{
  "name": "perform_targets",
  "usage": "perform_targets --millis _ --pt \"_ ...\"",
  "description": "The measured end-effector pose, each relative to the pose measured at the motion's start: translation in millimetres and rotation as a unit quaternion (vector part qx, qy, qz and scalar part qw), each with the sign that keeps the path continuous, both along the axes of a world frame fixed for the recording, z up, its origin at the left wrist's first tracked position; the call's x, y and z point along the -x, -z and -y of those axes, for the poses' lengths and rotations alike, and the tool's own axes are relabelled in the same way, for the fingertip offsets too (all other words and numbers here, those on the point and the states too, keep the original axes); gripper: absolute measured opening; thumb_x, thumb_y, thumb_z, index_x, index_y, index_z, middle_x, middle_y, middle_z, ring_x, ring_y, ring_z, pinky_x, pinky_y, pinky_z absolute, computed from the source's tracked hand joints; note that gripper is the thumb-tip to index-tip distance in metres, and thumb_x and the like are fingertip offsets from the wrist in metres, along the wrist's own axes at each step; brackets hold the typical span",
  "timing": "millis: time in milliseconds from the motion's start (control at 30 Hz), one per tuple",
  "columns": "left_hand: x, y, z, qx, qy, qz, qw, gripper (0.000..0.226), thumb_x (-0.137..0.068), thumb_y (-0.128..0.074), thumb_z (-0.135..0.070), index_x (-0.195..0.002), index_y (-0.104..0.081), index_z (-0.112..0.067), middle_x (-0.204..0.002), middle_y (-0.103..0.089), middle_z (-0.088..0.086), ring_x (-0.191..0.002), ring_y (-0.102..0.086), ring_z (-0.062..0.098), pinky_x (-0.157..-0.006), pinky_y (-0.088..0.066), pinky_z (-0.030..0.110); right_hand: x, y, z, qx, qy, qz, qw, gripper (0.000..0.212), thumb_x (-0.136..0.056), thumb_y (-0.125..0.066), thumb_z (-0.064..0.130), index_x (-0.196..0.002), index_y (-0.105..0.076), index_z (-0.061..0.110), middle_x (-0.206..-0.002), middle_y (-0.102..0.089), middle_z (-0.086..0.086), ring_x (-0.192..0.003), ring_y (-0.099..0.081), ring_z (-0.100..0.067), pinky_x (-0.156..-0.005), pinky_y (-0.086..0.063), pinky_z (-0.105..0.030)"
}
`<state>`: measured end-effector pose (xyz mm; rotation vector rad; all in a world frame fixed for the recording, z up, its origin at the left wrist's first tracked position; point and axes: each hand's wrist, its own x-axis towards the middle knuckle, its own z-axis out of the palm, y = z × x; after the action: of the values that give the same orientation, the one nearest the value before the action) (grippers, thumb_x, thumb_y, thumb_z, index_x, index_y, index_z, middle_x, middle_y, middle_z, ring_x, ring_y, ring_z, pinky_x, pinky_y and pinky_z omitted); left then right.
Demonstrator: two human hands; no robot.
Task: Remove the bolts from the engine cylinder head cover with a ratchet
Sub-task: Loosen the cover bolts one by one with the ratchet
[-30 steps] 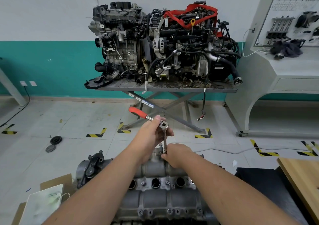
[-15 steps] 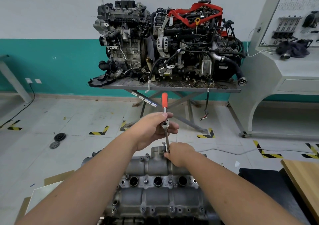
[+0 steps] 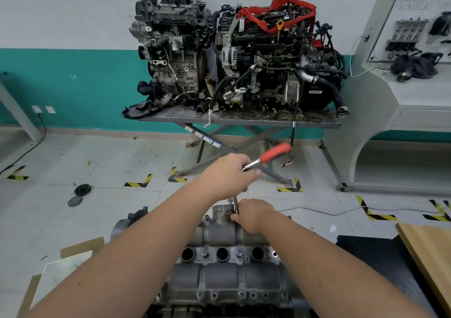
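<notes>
A grey cast cylinder head cover (image 3: 219, 276) lies in front of me, with three round plug holes and several bolts along its edges. My left hand (image 3: 227, 173) grips the head end of a ratchet (image 3: 273, 154) whose red handle points up and to the right. A thin extension bar (image 3: 235, 203) runs down from the ratchet to the cover's far edge. My right hand (image 3: 253, 214) pinches the lower end of that bar at the cover. The bolt under the socket is hidden by my fingers.
Two engines (image 3: 234, 56) stand on a metal scissor table (image 3: 239, 120) against the far wall. A white training console (image 3: 402, 93) is at the right. A wooden board (image 3: 432, 249) lies at the right and cardboard (image 3: 66, 264) at the lower left. Two round discs (image 3: 79, 194) lie on the floor.
The red ratchet handle has swung clockwise, from pointing up-left, through straight ahead, to pointing up-right. My right hand has stayed on the extension bar at the cover.
</notes>
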<state>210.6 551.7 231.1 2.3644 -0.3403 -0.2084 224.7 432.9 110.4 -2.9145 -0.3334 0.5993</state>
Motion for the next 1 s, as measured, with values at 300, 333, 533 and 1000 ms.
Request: perform_targets --millis 300,333,533,1000 --pt "19 47 2 -0.124 -0.031 0.496 0.859 0.029 -0.084 -0.064 -0.037 -0.067 -0.059 -0.013 -0.090 -0.064 0.002 -0.090 -0.061 0.029 -0.074 -0.042 0.038 8 -8 -3 0.014 -0.046 0.030 0.998 0.032 -0.104 -0.039 0.027 -0.128 -0.057 0.016 -0.129 -0.061 -0.009 -0.121 -0.055 -0.031 -0.092 -0.043 -0.040" --pt "20 53 3 -0.114 -0.046 0.508 0.853 0.033 -0.085 -0.065 -0.041 -0.067 -0.060 -0.013 -0.097 -0.067 0.003 -0.096 -0.061 0.029 -0.078 -0.041 0.039 9 -10 -5 -0.003 -0.040 0.033 0.999 0.034 -0.104 -0.042 0.024 -0.134 -0.055 0.016 -0.136 -0.058 -0.009 -0.128 -0.051 -0.032 -0.100 -0.041 -0.040" --pt "28 79 4 0.127 -0.061 0.331 0.933 0.052 -0.096 -0.047 -0.048 -0.136 -0.053 -0.016 -0.159 -0.028 0.003 -0.143 -0.030 0.009 -0.113 -0.030 0.026 10 -6 1 -0.081 0.033 -0.020 0.996 0.027 -0.100 -0.048 0.021 -0.123 -0.056 0.012 -0.124 -0.064 -0.011 -0.113 -0.060 -0.032 -0.089 -0.049 -0.032" --pt "25 41 -7 0.553 -0.117 -0.150 0.811 0.030 -0.109 -0.033 -0.025 -0.104 -0.058 -0.010 -0.084 -0.073 0.008 -0.085 -0.071 0.022 -0.080 -0.050 0.033 3 -1 -2 0.002 0.035 0.000 0.999 0.032 -0.100 -0.047 0.047 -0.112 -0.060 0.020 -0.117 -0.064 -0.006 -0.107 -0.058 -0.027 -0.076 -0.038 -0.034"
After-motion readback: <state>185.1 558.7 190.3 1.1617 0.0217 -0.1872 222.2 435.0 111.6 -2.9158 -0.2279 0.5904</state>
